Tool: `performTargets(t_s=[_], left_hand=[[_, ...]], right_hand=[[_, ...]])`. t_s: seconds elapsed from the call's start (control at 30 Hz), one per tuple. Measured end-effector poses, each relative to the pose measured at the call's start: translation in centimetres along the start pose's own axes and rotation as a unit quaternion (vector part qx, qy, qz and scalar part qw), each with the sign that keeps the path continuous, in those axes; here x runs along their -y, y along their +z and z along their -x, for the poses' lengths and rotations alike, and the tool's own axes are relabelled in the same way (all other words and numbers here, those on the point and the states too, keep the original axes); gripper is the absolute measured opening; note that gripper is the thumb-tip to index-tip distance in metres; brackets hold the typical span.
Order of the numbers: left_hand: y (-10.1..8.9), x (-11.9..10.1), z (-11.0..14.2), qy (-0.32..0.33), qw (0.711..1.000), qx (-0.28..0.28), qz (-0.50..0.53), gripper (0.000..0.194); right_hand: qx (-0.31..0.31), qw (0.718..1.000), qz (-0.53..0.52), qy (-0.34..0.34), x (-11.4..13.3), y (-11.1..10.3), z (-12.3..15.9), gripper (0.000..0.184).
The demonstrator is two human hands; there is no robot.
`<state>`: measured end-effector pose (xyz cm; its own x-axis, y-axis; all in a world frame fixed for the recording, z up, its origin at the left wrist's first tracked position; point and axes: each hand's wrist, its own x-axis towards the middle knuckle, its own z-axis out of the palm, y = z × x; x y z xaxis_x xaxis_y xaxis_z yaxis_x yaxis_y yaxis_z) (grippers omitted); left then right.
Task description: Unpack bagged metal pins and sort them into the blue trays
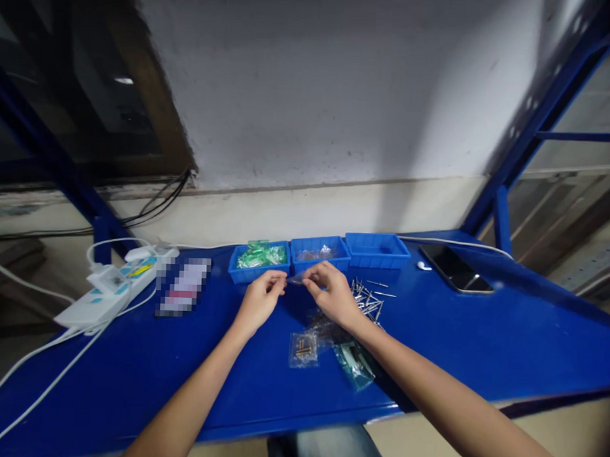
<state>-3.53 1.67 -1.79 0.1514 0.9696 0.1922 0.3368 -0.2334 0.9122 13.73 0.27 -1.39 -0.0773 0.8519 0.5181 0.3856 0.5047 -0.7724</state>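
Above the blue table, my left hand and my right hand face each other with fingers pinched. A small clear plastic bag stretches between their fingertips; its contents are too small to tell. Below the hands lies a clear bag with brass-coloured pins or screws. Beside it is a greenish clear packet with pale parts inside. A loose pile of thin metal rods, like rivets, spreads beyond my right wrist, which partly hides it. More clear bags lie under the right hand.
Behind the hands stand three blue bins: one with green packets, one with clear bags, one at right. A phone and white earbud lie right. A white power strip with cables stands left, near a blurred item.
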Motion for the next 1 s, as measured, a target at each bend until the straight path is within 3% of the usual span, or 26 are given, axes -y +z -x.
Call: performTargets(t_s=[0.1,0.27,0.4,0.6,0.77,1.0], left_hand=[[0.1,-0.6,0.2,-0.069,0.993,0.053,0.080,0.040],[0.0,-1.2,0.4,-0.031,0.984,0.096,0.150,0.025],[0.0,-0.8,0.2,-0.009,0.989,0.053,0.135,0.023],[0.6,-0.7,0.3,0.016,0.991,0.048,0.123,0.019],[0.7,-0.8,0.4,0.032,0.988,0.059,0.139,0.027],[0.3,-1.1,0.5,-0.005,0.983,0.070,0.170,0.030]], right_hand=[[-0.027,0.997,-0.012,-0.064,0.4,-0.1,0.1,0.012],[-0.001,0.994,0.014,-0.109,0.6,-0.2,0.4,0.024],[0.057,0.997,-0.007,-0.060,0.5,-0.4,0.2,0.035],[0.050,0.991,-0.112,0.063,0.4,-0.3,-0.1,0.019],[0.078,0.987,-0.120,0.074,0.2,0.4,0.0,0.021],[0.104,0.980,-0.137,0.096,0.2,0.5,0.0,0.016]])
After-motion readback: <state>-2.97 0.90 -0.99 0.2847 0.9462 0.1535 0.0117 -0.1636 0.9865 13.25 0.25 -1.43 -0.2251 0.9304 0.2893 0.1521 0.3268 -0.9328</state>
